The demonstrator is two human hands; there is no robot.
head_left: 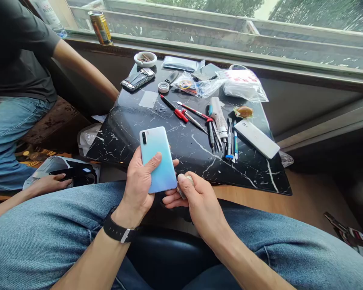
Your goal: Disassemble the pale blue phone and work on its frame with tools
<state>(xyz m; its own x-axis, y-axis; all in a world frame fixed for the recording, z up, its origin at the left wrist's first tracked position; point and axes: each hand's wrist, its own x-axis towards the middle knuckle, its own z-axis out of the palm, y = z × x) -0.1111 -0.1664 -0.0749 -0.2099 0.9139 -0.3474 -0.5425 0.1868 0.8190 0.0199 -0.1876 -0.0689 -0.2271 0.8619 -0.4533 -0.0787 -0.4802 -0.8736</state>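
The left hand (137, 187) cradled a pale blue smartphone (159, 159) just off the near edge of the black marble tabletop (254, 173), its fingers curled round the phone and the thumb across the back. The right hand (201, 199) pinched a small pale object (183, 186), mostly hidden. No writing was legible on the phone.

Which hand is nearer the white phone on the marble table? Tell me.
Right. The right hand, pinching a small pale object, is down and left of the white phone, apart from it; the left hand, holding a pale blue phone, is farther away.
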